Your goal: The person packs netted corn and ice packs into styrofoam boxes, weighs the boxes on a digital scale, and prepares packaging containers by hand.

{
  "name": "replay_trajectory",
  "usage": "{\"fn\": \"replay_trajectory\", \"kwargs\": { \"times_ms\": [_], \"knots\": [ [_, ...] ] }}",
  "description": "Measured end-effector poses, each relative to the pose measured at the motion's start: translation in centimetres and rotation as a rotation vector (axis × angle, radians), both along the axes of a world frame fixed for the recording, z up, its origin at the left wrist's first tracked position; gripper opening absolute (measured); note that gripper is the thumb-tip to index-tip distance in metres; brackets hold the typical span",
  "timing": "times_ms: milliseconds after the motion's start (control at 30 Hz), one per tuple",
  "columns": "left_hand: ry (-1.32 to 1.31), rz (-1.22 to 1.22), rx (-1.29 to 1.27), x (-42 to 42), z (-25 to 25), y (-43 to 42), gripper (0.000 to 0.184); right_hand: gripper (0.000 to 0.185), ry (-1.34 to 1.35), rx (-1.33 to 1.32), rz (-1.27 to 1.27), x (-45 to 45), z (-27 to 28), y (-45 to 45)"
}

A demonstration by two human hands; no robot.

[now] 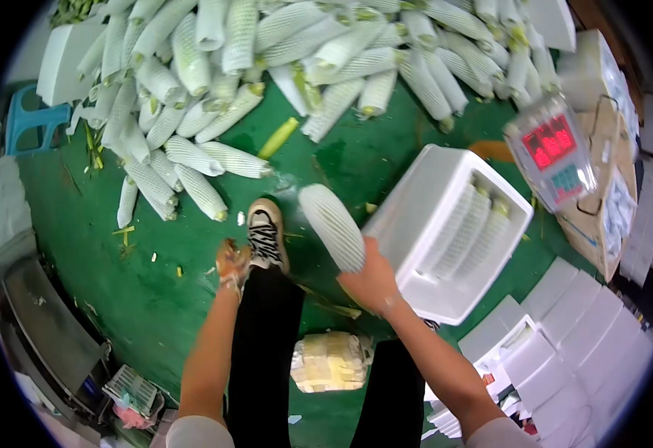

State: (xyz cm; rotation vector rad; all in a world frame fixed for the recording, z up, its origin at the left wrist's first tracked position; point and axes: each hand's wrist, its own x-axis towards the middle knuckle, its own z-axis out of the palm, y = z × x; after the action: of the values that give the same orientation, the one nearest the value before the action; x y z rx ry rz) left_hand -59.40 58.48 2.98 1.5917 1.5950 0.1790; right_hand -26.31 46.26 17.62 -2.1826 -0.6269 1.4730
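My right hand (372, 278) is closed round the lower end of a long vegetable in a white foam net sleeve (332, 224), held at a tilt just left of a white foam box (446, 168). Inside that box, similar sleeved vegetables (467, 231) lie side by side. My left hand (233, 265) is low beside my left shoe (265, 235). It looks orange and brown, and blur hides its fingers and whether it holds anything. A large heap of sleeved vegetables (237, 45) with pale green ends covers the far floor.
A scale with a red lit display (554, 145) stands at the right, near a wooden crate (595, 201). Stacked white foam boxes (573, 328) fill the lower right. A taped bundle (330, 362) lies between my legs. A blue stool (33, 119) stands at the left.
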Motion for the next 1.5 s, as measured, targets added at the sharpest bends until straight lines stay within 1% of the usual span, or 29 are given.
{"fn": "replay_trajectory", "kwargs": {
  "times_ms": [67,100,167,200,267,333,367,400,433,533,567,600,633,667,733,767,833,933,967,1033,1067,1133,1167,1200,1267,1333,1400,1467,1500],
  "knots": [
    [0.403,0.036,0.359,1.1,-0.6,7.4,0.028,0.062,-0.105,0.070,0.089,-3.1,-6.3,6.4],
    [0.515,0.076,0.452,1.3,-2.1,11.7,0.033,0.062,-0.137,0.103,0.099,-4.1,-9.2,9.5],
    [0.449,0.212,0.442,-0.5,-8.1,19.8,0.042,0.065,-0.285,0.264,0.166,-5.2,-14.1,14.9],
    [0.531,0.273,0.274,0.4,-9.1,23.6,0.046,0.066,-0.293,0.335,0.181,-5.2,-16.2,17.1],
    [0.214,0.348,0.108,1.1,-11.8,28.5,0.053,0.066,-0.405,0.373,0.266,-4.9,-19.5,20.8],
    [0.547,0.245,-0.036,2.6,-12.5,32.2,0.059,0.071,-0.555,0.164,0.302,-5.0,-21.9,22.0],
    [0.427,0.480,-0.125,3.0,-12.4,32.5,0.061,0.073,-0.625,0.192,0.278,-5.6,-21.8,22.0],
    [0.297,0.716,-0.217,3.5,-11.9,32.6,0.064,0.074,-0.701,0.221,0.258,-6.4,-20.6,21.7],
    [0.106,0.817,-0.275,5.6,-7.7,30.9,0.054,0.076,-0.773,0.257,0.248,-7.2,-18.9,21.3],
    [0.061,0.210,-0.146,0.8,-4.6,27.1,0.053,0.073,-0.414,0.434,0.137,-9.3,-13.5,19.4],
    [0.052,0.130,-0.178,0.3,-1.4,24.1,0.053,0.071,-0.260,0.548,0.067,-9.6,-12.3,19.8],
    [0.112,0.392,-0.410,3.3,5.1,20.9,0.058,0.070,-0.108,0.654,0.000,-9.9,-11.0,20.0],
    [0.031,0.343,-0.406,2.4,7.4,17.1,0.055,0.062,-0.019,0.622,-0.115,-10.0,-8.5,21.3],
    [-0.097,0.069,-0.512,2.3,11.0,14.9,0.062,0.054,0.061,0.588,-0.229,-9.7,-6.5,22.8],
    [-0.199,0.040,-0.573,2.4,13.9,9.7,0.061,0.026,0.346,0.640,-0.210,-8.7,-6.3,23.7],
    [-0.250,0.024,-0.602,2.8,15.1,7.6,0.062,0.021,0.406,0.558,-0.095,-8.8,-5.2,22.7],
    [-0.535,0.238,-0.963,6.7,17.2,6.6,0.073,0.019,0.406,0.393,0.073,-7.8,-2.1,19.7],
    [-0.441,-0.003,-0.952,10.6,19.0,3.5,0.076,0.018,0.421,0.430,-0.166,-5.4,1.3,12.7],
    [-0.510,-0.068,-0.923,12.1,19.4,1.5,0.065,0.018,0.473,0.444,-0.221,-4.3,2.7,10.2],
    [-0.465,-0.080,-1.000,15.8,21.3,-1.9,0.063,0.018,0.569,0.468,-0.341,-1.9,5.7,4.6],
    [-0.542,-0.002,-1.082,17.3,21.4,-4.4,0.061,0.036,0.418,0.458,-0.087,-0.5,6.8,0.7],
    [-0.713,0.218,-1.257,20.2,21.8,-9.3,0.056,0.067,-0.145,0.504,-0.020,1.7,12.6,-4.1],
    [-0.803,0.102,-1.200,20.1,20.8,-12.9,0.051,0.081,-0.210,0.338,-0.118,2.3,14.0,-8.3],
    [-0.477,-0.039,-1.089,22.3,23.0,-13.6,0.045,0.097,-0.263,0.168,-0.218,2.4,15.1,-12.1],
    [-0.581,0.286,-1.062,24.4,22.3,-19.1,0.040,0.103,0.110,-0.019,-0.444,2.3,18.0,-17.9],
    [-0.550,0.695,-1.229,27.9,22.6,-22.5,0.033,0.098,0.202,-0.346,-0.235,2.8,19.9,-19.7],
    [-0.465,0.758,-1.412,29.4,21.8,-24.2,0.032,0.067,-0.093,-0.369,-0.097,5.2,18.8,-21.6],
    [-0.627,0.540,-1.432,29.8,21.3,-24.6,0.035,0.061,-0.311,-0.394,0.170,9.3,17.7,-22.2],
    [-0.606,0.427,-1.560,28.1,19.4,-24.4,0.037,0.061,-0.256,-0.407,0.225,11.5,16.8,-22.3]
  ]
}}
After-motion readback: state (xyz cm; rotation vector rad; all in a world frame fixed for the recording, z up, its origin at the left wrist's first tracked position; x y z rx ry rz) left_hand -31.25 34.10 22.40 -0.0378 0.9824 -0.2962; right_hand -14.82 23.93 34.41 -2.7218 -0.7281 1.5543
